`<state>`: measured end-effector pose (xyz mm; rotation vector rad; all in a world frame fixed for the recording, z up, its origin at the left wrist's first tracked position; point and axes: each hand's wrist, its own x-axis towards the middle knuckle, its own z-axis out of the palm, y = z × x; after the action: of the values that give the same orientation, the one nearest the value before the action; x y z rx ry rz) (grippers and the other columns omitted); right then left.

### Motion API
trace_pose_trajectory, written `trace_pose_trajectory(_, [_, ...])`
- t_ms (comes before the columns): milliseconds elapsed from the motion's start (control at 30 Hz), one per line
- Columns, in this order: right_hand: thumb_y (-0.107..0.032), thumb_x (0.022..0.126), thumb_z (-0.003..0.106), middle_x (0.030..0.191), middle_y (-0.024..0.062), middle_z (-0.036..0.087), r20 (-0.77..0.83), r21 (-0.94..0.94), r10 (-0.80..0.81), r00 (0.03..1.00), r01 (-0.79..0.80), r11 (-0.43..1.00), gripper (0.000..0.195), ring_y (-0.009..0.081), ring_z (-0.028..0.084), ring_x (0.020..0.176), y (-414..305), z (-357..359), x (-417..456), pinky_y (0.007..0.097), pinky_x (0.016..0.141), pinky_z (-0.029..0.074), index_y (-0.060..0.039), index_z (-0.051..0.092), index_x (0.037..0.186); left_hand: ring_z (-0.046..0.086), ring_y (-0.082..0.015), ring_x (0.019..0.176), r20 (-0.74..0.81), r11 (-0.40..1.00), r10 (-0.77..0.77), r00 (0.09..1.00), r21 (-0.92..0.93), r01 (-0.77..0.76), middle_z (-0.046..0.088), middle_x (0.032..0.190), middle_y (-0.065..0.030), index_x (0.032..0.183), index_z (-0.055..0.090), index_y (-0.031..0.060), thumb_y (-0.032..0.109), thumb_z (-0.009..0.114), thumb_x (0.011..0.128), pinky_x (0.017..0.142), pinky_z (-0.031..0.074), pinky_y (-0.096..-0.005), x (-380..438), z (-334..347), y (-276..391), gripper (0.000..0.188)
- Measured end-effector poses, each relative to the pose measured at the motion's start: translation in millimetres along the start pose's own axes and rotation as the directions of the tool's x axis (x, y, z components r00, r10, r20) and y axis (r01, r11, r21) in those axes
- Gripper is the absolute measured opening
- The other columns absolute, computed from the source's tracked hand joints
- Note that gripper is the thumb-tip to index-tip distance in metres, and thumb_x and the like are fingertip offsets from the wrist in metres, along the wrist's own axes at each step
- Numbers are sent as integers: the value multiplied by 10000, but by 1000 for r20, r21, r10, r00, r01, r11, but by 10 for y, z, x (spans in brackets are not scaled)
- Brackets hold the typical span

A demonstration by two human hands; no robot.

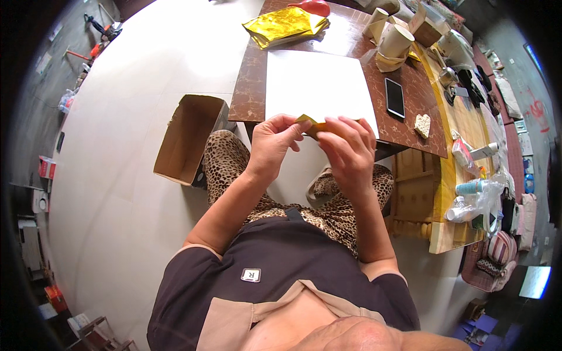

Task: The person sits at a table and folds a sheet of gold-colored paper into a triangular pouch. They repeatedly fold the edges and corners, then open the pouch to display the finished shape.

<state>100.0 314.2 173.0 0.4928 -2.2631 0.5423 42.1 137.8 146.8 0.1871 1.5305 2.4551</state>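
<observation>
Between my two hands is a small piece of gold foil paper (312, 127), partly covered by the fingers. My left hand (277, 139) pinches its left corner between thumb and index finger. On the other side, my right hand (349, 147) grips the piece, its fingers bent over the right part. Both hands are raised at the near edge of a large white sheet (318, 85), which lies on a brown marbled table (248, 96). Farther back on the table rests a stack of shiny gold foil paper (285, 24).
A phone (394, 98) and a cream-coloured lump (422, 126) lie right of the sheet. Behind them stands a paper roll (395, 41). A red object (314, 7) sits at the back. On the floor, an open cardboard box (189, 136) is beside my left knee. A wooden table (465, 166) adjoins at right.
</observation>
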Motion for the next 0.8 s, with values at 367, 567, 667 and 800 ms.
trace_pose_trajectory(367, [-104,841,777,943,-3,708,38,110,100,994,-103,989,154,208,659,1028,45,138,128,476,1162,285,-156,717,973,690,-136,902,34,997,50,998,48,-52,723,1038,-66,1223,653,8,108,669,995,844,577,-289,-68,-11,13,250])
trace_pose_trajectory(567, [-112,848,775,912,6,706,100,155,163,982,-177,972,123,195,657,986,56,64,132,489,1152,285,-145,728,957,686,-132,927,121,954,234,965,162,-251,696,1043,-77,1283,625,13,84,595,1033,868,574,-278,-133,31,15,263])
trace_pose_trajectory(667, [-117,857,767,888,8,701,158,170,181,971,-207,963,93,196,654,960,58,-25,184,494,1152,286,-137,730,940,682,-133,962,225,915,290,930,219,-338,687,1034,-75,1259,653,4,38,623,1005,872,572,-264,-109,-25,-26,258])
trace_pose_trajectory(800, [-129,869,753,866,8,690,169,139,114,979,-138,981,71,203,651,935,89,-68,215,498,1159,283,-135,731,935,684,-149,989,303,726,385,872,484,-489,694,1074,-81,1155,720,3,-49,689,918,837,577,-259,-110,-33,40,245])
